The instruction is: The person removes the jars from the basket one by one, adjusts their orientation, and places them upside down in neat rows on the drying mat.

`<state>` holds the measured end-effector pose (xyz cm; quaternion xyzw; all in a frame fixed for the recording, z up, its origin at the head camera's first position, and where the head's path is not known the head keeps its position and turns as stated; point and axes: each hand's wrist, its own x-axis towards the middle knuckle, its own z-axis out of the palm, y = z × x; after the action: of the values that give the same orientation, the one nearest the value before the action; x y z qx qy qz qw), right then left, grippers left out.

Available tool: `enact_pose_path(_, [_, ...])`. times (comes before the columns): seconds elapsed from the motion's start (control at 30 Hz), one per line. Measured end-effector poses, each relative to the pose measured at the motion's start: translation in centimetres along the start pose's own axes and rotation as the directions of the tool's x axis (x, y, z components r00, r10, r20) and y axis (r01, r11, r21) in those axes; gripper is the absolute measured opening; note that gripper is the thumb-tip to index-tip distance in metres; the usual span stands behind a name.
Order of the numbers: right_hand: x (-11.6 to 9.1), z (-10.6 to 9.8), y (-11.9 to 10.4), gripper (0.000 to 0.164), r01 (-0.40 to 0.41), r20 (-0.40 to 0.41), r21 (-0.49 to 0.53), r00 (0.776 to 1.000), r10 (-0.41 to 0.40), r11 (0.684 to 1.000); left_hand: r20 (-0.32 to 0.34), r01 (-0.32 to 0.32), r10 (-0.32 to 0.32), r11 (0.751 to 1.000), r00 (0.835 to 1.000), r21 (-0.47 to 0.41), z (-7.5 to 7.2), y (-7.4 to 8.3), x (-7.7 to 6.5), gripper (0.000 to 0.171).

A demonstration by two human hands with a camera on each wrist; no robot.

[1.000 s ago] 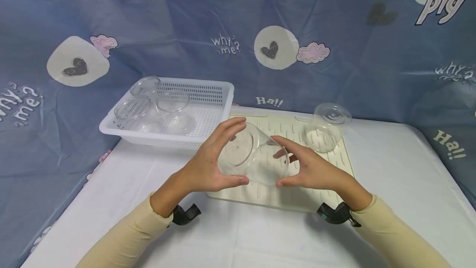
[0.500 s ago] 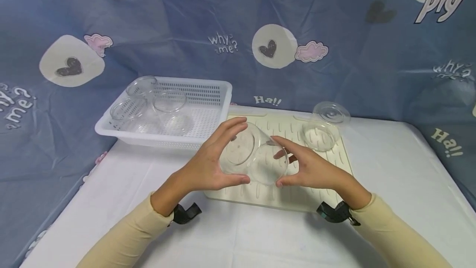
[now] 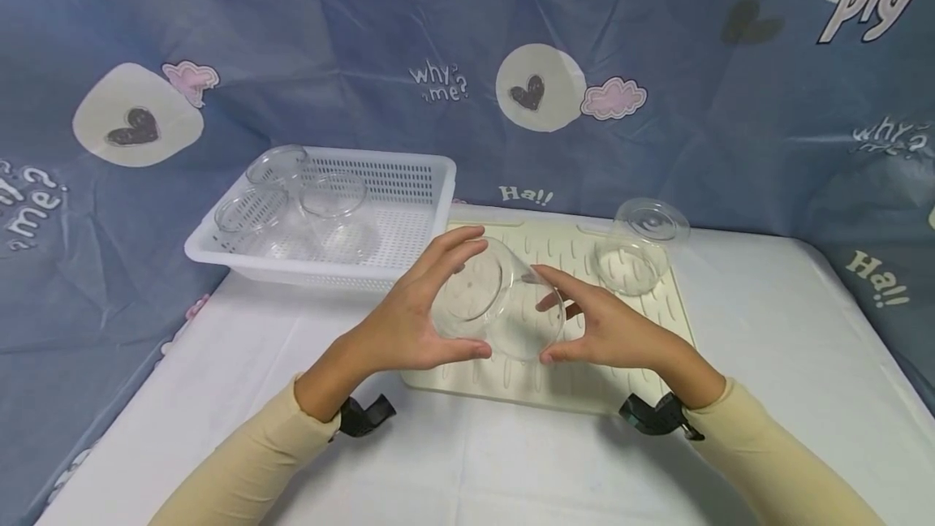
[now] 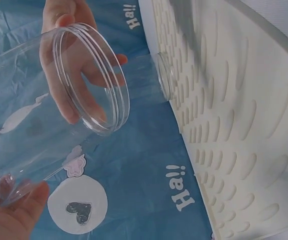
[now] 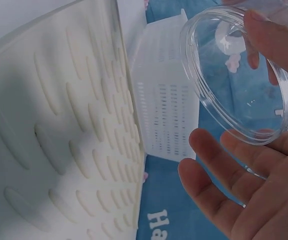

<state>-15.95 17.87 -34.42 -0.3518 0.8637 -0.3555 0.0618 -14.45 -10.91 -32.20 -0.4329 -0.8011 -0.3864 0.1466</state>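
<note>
**Clear jar [image 3: 514, 311] held on its side above a ribbed mat [image 3: 467, 380]**

The clear jar is in the air between the person's two hands, lying roughly level, with its ringed base toward the left and its mouth toward the right. The left hand [image 3: 412, 319] grips the base end, thumb below and fingers above, spread wide in a broad C. The right hand [image 3: 613, 327] holds the mouth end, also spread to the jar's width, with its thumb at the near, lower side of the rim. In the right wrist view, two of its fingers stretch out free of the rim. The left wrist view shows threads around the mouth and nothing visible inside the jar.

The cream mat lies on the white-covered surface [image 3: 789, 331], and small raised ridges pattern its face. Near the mat's far right corner stands another clear jar [image 3: 630, 270], its disc of concentric rings uppermost. Beside the mat's far left corner sits a white perforated basket [image 3: 431, 185]; three more jars [image 3: 273, 235] stand close together in its left half, their round rims on top.

Behind everything hangs a blue sheet [image 3: 657, 15] printed with hearts, pink clouds and the words "pig", "why me?" and "Ha!!". Cream sleeves [image 3: 782, 445] cover both forearms, and a black device [image 3: 358, 418] is worn at each wrist.
</note>
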Motion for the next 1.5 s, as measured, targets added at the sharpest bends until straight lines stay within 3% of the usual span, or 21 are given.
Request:
enact_pose_path(0.53, [0.0, 0.2, -0.1, 0.102, 0.002, 0.002, 0.017, 1.000, -0.002, 1.000, 0.068, 0.037, -0.038, 0.999, 0.997, 0.022, -0.6, 0.6, 0.0, 0.107])
enact_pose_path(0.8, [-0.8, -0.2, 0.5, 0.095, -0.005, 0.043, 0.046, 0.999, 0.003, 0.999, 0.061, 0.039, -0.044, 0.996, 0.997, 0.077, -1.6, 1.0, 2.0, 0.100])
enact_pose_path(0.93, [-1.9, -0.9, 1.5, 0.087, -0.008, 0.038, -0.030, 0.999, 0.010, 1.000, 0.061, 0.082, -0.090, 0.989, 0.994, 0.124, -2.5, 1.2, 2.9, 0.097])
enact_pose_path(1.17, [-5.0, -2.3, 3.3, 0.068, -0.102, 0.012, -0.163, 0.994, 0.105, 0.981, 0.110, 0.129, -0.155, 0.969, 0.982, 0.211, -3.5, 1.4, 4.4, 0.096])
enact_pose_path(1.3, [-6.8, -3.3, 4.1, 0.056, -0.096, -0.015, -0.231, 0.995, 0.096, 0.968, 0.138, 0.141, -0.178, 0.959, 0.974, 0.245, -3.8, 1.3, 5.1, 0.096])
enact_pose_path(1.5, [-9.1, -5.1, 6.4, 0.037, -0.099, -0.089, -0.399, 0.994, 0.069, 0.911, 0.147, 0.157, -0.201, 0.950, 0.969, 0.269, -4.7, 1.2, 5.6, 0.095])
